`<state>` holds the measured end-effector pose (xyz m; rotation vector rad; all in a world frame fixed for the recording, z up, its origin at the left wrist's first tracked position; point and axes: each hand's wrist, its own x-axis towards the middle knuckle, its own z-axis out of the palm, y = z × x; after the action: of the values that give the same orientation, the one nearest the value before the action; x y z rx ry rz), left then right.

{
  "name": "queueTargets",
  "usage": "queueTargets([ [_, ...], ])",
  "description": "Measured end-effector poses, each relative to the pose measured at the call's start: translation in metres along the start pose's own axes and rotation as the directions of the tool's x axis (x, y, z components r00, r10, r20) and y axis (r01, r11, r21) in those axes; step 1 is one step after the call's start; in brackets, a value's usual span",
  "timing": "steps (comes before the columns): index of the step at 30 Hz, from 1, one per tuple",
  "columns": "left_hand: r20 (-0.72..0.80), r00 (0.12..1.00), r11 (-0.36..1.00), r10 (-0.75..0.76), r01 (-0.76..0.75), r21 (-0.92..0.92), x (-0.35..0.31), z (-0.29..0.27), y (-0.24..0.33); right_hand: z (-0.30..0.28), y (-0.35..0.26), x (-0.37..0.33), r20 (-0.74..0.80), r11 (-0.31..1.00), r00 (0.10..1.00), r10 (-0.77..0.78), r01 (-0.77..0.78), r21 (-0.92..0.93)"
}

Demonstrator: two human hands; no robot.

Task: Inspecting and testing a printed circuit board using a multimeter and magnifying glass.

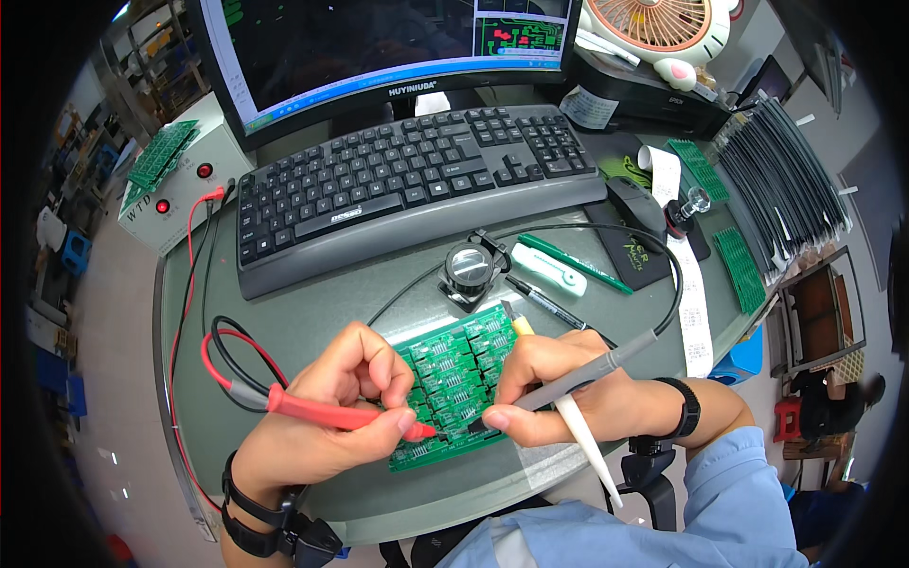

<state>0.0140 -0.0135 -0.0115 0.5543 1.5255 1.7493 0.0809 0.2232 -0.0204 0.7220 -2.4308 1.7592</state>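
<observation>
My left hand [317, 431] is closed around a red test probe [317, 407], its tip down on a green circuit board panel [450, 379]. From the other side, my right hand [606, 402] pinches a dark grey test probe [582, 377], its tip near the red one over the panel's lower part. A white tapered stick [585, 450] also sits in my right hand, pointing down toward me. A yellowish end [522, 326] shows above that hand; I cannot tell whether it belongs to the stick. The panel lies flat, repeating in small units, partly hidden by my hands.
Behind the panel lie a round black-framed magnifier [469, 268], a marker [544, 301], a white-green cutter [549, 271] and a green pen [576, 264]. A keyboard [417, 185], monitor [388, 47] and mouse [636, 206] stand farther back. Probe cables [677, 275] loop over the table.
</observation>
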Motion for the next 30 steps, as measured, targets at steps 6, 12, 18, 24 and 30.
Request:
queueTargets([
  [6,0.024,1.000,1.000,-0.002,0.002,0.021,-0.0006,-0.0019,0.0005,0.0004,-0.0005,-0.0012,0.011,1.000,1.000,0.014,-0.014,-0.021],
  [12,0.006,1.000,0.999,-0.010,0.010,0.037,-0.0036,0.0007,0.0040,0.0022,-0.0021,-0.0009,-0.005,0.999,1.000,0.022,-0.022,0.024],
  [18,0.019,1.000,0.999,-0.006,0.005,0.041,0.0000,-0.0014,0.0015,0.0012,0.0003,-0.0009,-0.006,0.999,0.999,0.047,-0.047,0.006],
  [24,0.021,1.000,0.999,-0.007,0.006,0.047,-0.0017,-0.0008,0.0029,0.0007,-0.0010,-0.0005,0.012,0.999,1.000,0.012,-0.012,-0.049],
  [30,0.008,1.000,0.998,-0.013,0.013,0.054,-0.0017,0.0029,0.0066,0.0050,-0.0041,0.0002,-0.006,0.999,1.000,0.025,-0.025,-0.023],
])
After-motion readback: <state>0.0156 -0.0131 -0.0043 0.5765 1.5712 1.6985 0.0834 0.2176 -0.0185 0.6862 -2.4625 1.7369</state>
